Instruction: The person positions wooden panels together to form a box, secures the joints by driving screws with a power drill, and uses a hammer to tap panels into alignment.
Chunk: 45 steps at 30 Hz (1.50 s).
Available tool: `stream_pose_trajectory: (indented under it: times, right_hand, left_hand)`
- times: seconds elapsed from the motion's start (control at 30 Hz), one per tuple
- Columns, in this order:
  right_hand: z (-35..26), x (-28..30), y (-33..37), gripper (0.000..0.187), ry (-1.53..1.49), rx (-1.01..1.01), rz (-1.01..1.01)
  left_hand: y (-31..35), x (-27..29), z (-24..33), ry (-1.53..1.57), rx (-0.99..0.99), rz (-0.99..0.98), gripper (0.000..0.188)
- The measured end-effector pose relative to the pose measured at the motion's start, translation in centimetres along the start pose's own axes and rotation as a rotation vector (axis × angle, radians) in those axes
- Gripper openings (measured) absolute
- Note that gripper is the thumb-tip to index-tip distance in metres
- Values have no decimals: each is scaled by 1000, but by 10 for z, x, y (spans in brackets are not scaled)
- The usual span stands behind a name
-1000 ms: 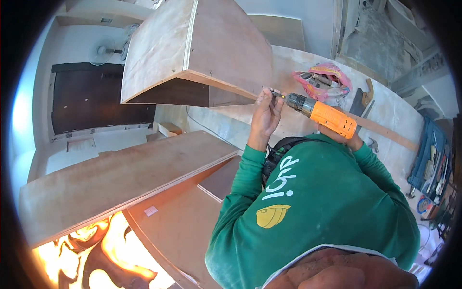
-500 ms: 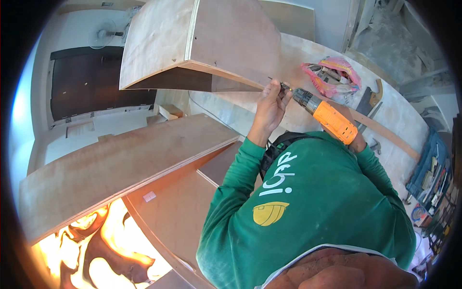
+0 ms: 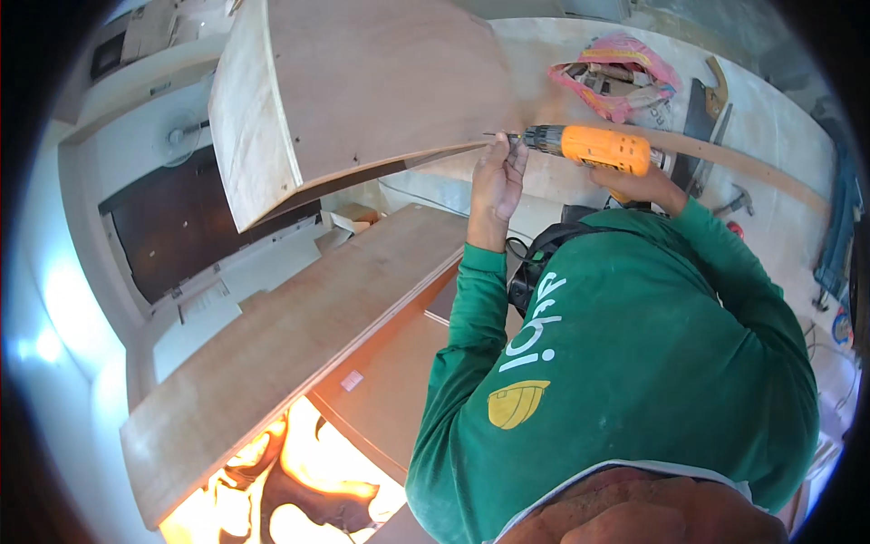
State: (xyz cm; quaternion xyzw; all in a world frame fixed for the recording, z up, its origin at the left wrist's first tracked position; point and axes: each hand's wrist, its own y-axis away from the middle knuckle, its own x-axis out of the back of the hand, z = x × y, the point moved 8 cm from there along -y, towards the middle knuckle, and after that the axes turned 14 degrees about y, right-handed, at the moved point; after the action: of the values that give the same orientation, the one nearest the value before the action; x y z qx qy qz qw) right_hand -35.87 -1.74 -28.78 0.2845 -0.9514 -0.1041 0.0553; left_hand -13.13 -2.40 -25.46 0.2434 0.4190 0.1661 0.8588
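Observation:
My right hand (image 3: 645, 184) grips an orange-and-black cordless drill (image 3: 603, 148) by its handle, which is mostly hidden below the body. The drill lies nearly level in view, its chuck toward the left. Fingers of my left hand (image 3: 497, 186) are pinched around the thin dark drill bit (image 3: 490, 134) just ahead of the chuck. The bit's tip is close to the lower edge of a plywood box (image 3: 390, 82); I cannot tell whether it touches. Small dark holes or screw heads dot the box panel near its left edge.
A long plywood panel (image 3: 299, 335) stretches across the lower left. On the pale work surface at right are a pink bag of tools (image 3: 625, 68), a handsaw (image 3: 698, 118), a wooden strip (image 3: 743, 161) and a hammer (image 3: 736, 201). A wall fan (image 3: 181, 136) is at far left.
The drill has swung from a downward slant to nearly level, with its bit nearer the box edge. My left hand stays pinched at the bit. The whole view has shifted.

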Motion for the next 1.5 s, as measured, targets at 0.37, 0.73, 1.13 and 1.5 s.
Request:
stream_pose_trajectory:
  times: [0.37,0.73,1.13,1.5]
  right_hand:
    - [23,-26,-45,30,-255,-129,-128]
    - [15,-34,-61,21,-317,-144,-190]
    - [16,-40,-70,20,-237,-135,-206]
    - [11,-44,-72,22,-260,-123,-143]
  left_hand:
    - [-41,62,-3,36,-94,151,11]
    - [-49,82,7,76,-113,192,13]
    - [-48,86,10,49,-171,187,9]
    - [-56,87,17,17,-166,189,11]
